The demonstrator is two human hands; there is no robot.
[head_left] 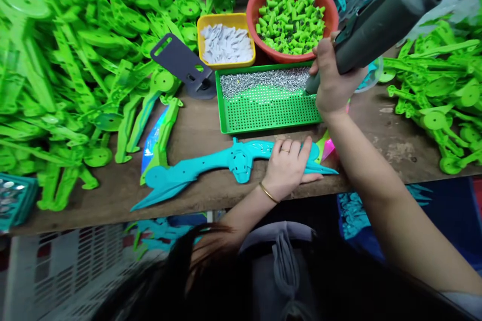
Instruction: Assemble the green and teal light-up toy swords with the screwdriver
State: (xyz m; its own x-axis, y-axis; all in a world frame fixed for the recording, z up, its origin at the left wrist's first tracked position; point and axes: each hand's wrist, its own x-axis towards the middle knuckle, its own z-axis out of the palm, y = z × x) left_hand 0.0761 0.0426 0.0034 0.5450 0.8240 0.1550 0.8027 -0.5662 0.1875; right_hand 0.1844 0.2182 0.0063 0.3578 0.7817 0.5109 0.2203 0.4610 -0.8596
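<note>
My right hand (pixel 337 77) is wrapped around a grey electric screwdriver (pixel 376 25) held at a slant. The driver's tip points down into a green perforated tray (pixel 263 110), by a layer of small silver screws (pixel 263 80) at its far side. Below the tray lies a long turquoise plastic toy body (pixel 211 160), shaped somewhat like a bow, with green arms and shiny film pieces at both ends. My left hand (pixel 288 165) grips its right part, fingers over the top and thumb along the near side. The toy's right joint is partly covered by this hand.
Loose green plastic parts (pixel 75 60) are heaped on the left, with another heap (pixel 440 105) on the right. Behind the tray stand a yellow box (pixel 199 52) of white pieces and a red bowl (pixel 254 35) of green plugs. A dark bracket (pixel 183 60) stands left of the tray.
</note>
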